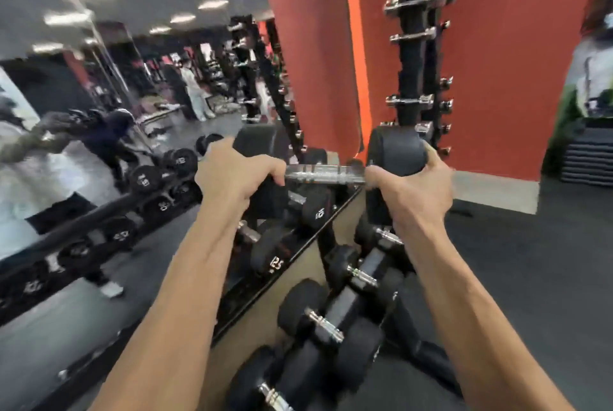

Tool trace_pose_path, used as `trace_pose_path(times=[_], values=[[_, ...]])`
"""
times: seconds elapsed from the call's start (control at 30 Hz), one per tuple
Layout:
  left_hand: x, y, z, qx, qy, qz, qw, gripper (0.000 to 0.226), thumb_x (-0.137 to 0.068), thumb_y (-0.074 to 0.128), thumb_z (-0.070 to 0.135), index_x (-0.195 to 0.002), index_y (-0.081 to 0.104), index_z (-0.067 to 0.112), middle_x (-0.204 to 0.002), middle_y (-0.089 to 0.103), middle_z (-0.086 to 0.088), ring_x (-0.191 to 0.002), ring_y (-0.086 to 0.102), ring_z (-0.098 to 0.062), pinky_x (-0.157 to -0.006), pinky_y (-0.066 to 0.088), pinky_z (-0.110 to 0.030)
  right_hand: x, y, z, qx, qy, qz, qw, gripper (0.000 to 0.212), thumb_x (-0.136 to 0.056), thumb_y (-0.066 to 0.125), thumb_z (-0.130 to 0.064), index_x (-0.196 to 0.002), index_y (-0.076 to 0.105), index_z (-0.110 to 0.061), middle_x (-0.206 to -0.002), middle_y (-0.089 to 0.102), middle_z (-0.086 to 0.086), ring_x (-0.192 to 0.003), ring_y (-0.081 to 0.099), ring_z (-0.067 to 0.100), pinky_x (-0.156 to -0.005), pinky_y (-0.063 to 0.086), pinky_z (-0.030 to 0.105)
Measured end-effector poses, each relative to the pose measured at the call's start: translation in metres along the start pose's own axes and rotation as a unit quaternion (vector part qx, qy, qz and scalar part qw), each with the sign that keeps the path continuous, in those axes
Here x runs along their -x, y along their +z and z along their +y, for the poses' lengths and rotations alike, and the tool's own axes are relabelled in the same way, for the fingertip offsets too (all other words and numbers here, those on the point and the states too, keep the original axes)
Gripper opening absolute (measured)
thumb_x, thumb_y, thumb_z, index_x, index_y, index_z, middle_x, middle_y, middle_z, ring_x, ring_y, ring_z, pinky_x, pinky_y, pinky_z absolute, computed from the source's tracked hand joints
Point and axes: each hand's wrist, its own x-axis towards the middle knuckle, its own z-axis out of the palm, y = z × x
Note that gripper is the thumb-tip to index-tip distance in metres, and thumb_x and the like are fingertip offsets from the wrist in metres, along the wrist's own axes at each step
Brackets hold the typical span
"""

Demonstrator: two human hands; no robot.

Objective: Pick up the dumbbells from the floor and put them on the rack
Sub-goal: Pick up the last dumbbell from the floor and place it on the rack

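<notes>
A mirror (99,152) is filling the left side of the view, reflecting rows of numbered black dumbbells on a long stand; the picture is blurring there. The left hand (232,175) is gripping the left black head of a large dumbbell (323,173), fingers curled closed around it near where the chrome handle begins. The dumbbell is being held level in the air, above the low rack (365,264), its knurled handle running across between the two hands. The right hand (413,188) is clasping the right head, thumb up along its outer side — palm wrapped under it. Below the held dumbbell, the rack is carrying several smaller black hex dumbbells (318,321) with chrome handles, lying side by side in a slanted row; the mirror is doubling some of them, one marked 12.5. Behind the right head a tall black stand (414,46) with chrome-ended weights is rising against a red wall (497,62). Dark floor (530,261) is lying to the right.
</notes>
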Motion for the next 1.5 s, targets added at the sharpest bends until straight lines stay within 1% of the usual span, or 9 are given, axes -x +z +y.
trace_pose_path(times=[0.2, 0.4, 0.53, 0.63, 0.7, 0.93, 1.1, 1.3, 1.5], values=[[-0.065, -0.099, -0.128, -0.083, -0.110, 0.051, 0.989, 0.058, -0.040, 0.085, 0.030, -0.090, 0.061, 0.013, -0.094, 0.066, 0.001, -0.089, 0.061, -0.022, -0.080, 0.053, -0.030, 0.061, 0.166, 0.014, 0.029, 0.053, -0.147, 0.987, 0.052, -0.048, 0.081, -0.030, -0.099, 0.071, -0.028, -0.083, 0.072, -0.013, -0.079, 0.068, 0.017, -0.077, 0.057, 0.033], [-0.113, -0.131, -0.243, -0.163, -0.230, 0.069, 0.957, 0.096, -0.027, 0.079, 0.039, -0.121, 0.069, 0.019, -0.114, 0.069, -0.006, -0.108, 0.064, -0.029, -0.079, 0.054, -0.032, 0.102, 0.301, 0.072, 0.091, 0.109, -0.273, 0.951, 0.053, -0.051, 0.081, -0.028, -0.102, 0.069, -0.028, -0.088, 0.070, -0.008, -0.082, 0.065, 0.020, -0.077, 0.056, 0.037], [-0.147, -0.129, -0.324, -0.198, -0.295, 0.062, 0.933, 0.078, -0.040, 0.086, 0.032, -0.115, 0.069, 0.019, -0.108, 0.073, -0.008, -0.085, 0.067, -0.025, -0.075, 0.048, -0.027, 0.126, 0.369, 0.122, 0.130, 0.162, -0.299, 0.931, 0.049, -0.044, 0.077, -0.033, -0.092, 0.070, -0.024, -0.084, 0.072, -0.006, -0.082, 0.068, 0.024, -0.079, 0.057, 0.041], [-0.164, -0.120, -0.380, -0.203, -0.328, 0.022, 0.922, 0.077, -0.041, 0.083, 0.032, -0.116, 0.071, 0.023, -0.093, 0.074, -0.002, -0.072, 0.066, -0.018, -0.071, 0.049, -0.026, 0.150, 0.407, 0.161, 0.163, 0.203, -0.299, 0.918, 0.082, -0.035, 0.072, -0.042, -0.116, 0.070, -0.028, -0.101, 0.076, -0.003, -0.097, 0.069, 0.026, -0.090, 0.056, 0.044], [-0.173, -0.115, -0.423, -0.205, -0.335, -0.014, 0.920, 0.084, -0.044, 0.084, 0.030, -0.126, 0.067, 0.023, -0.106, 0.074, -0.004, -0.088, 0.070, -0.022, -0.078, 0.049, -0.027, 0.170, 0.425, 0.177, 0.191, 0.221, -0.285, 0.913, 0.096, -0.034, 0.070, -0.045, -0.129, 0.065, -0.029, -0.111, 0.074, -0.002, -0.105, 0.067, 0.027, -0.095, 0.054, 0.047], [-0.216, -0.114, -0.470, -0.167, -0.307, -0.040, 0.936, 0.099, -0.052, 0.081, 0.029, -0.146, 0.050, 0.019, -0.136, 0.062, -0.003, -0.126, 0.057, -0.026, -0.092, 0.044, -0.027, 0.196, 0.469, 0.181, 0.237, 0.195, -0.209, 0.929, 0.080, -0.052, 0.073, -0.042, -0.130, 0.063, -0.030, -0.112, 0.073, -0.005, -0.104, 0.067, 0.026, -0.098, 0.051, 0.046], [-0.226, -0.117, -0.473, -0.173, -0.287, -0.070, 0.939, 0.088, -0.054, 0.082, 0.026, -0.138, 0.055, 0.015, -0.113, 0.065, -0.004, -0.110, 0.061, -0.026, -0.076, 0.044, -0.026, 0.196, 0.474, 0.179, 0.246, 0.227, -0.199, 0.921, 0.057, -0.058, 0.080, -0.024, -0.112, 0.063, -0.033, -0.093, 0.068, -0.012, -0.094, 0.065, 0.022, -0.094, 0.054, 0.044], [-0.219, -0.120, -0.477, -0.155, -0.267, -0.109, 0.945, 0.067, -0.046, 0.083, 0.023, -0.110, 0.064, 0.016, -0.100, 0.067, 0.001, -0.094, 0.063, -0.026, -0.074, 0.052, -0.030, 0.222, 0.455, 0.174, 0.202, 0.259, -0.156, 0.931, 0.074, -0.043, 0.077, -0.026, -0.116, 0.065, -0.033, -0.102, 0.071, -0.004, -0.094, 0.065, 0.024, -0.090, 0.057, 0.049], [-0.233, -0.103, -0.469, -0.168, -0.208, -0.151, 0.952, 0.097, -0.051, 0.083, 0.018, -0.142, 0.053, 0.021, -0.123, 0.066, -0.003, -0.113, 0.062, -0.028, -0.079, 0.049, -0.029, 0.232, 0.442, 0.173, 0.158, 0.306, -0.080, 0.935, 0.089, -0.056, 0.083, -0.013, -0.139, 0.055, -0.030, -0.096, 0.064, -0.009, -0.096, 0.060, 0.022, -0.093, 0.055, 0.044]])
